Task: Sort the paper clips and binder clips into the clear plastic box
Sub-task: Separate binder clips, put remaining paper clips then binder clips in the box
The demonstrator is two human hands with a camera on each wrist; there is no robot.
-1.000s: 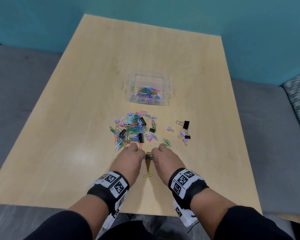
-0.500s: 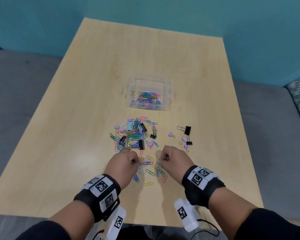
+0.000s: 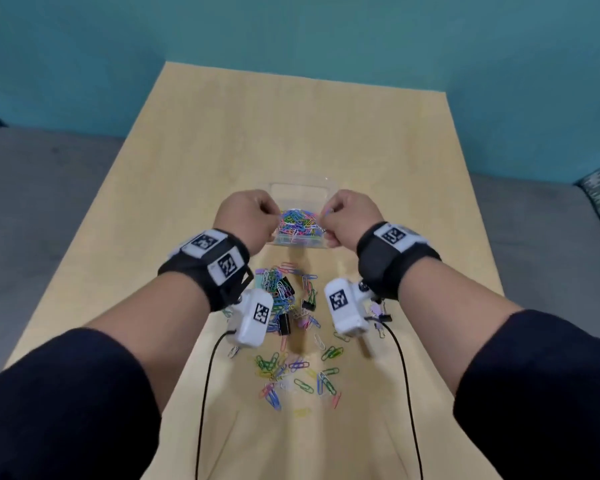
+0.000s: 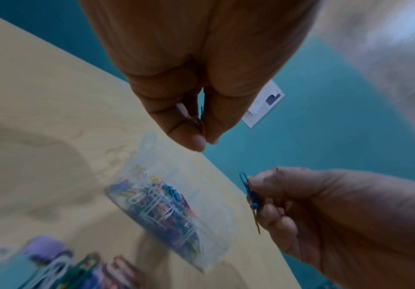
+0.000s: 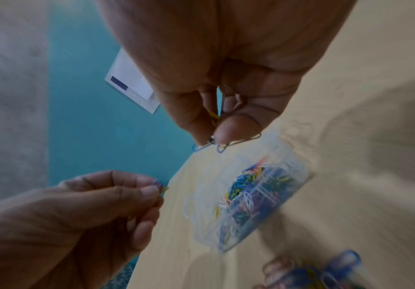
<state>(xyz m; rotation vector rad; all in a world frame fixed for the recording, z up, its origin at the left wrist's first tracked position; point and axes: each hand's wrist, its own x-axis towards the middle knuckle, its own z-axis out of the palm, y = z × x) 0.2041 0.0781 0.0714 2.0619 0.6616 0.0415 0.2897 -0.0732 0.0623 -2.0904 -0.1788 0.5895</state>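
The clear plastic box sits mid-table, holding a heap of coloured paper clips. My left hand hovers over the box's left side and pinches a few paper clips between thumb and fingers. Over the right side, my right hand pinches several paper clips, blue and yellow among them. In the left wrist view the right hand's blue clips stick out of its fingers. A mixed pile of paper clips and black binder clips lies nearer me, and loose paper clips lie closer still.
The wooden table stands against a teal wall, with grey seating on both sides. Small binder clips lie to the right of the pile. A white label hangs on the wall.
Both hands rose from the near clips and moved forward to the box, each carrying pinched paper clips. The head view tilted, so the table shifted down.
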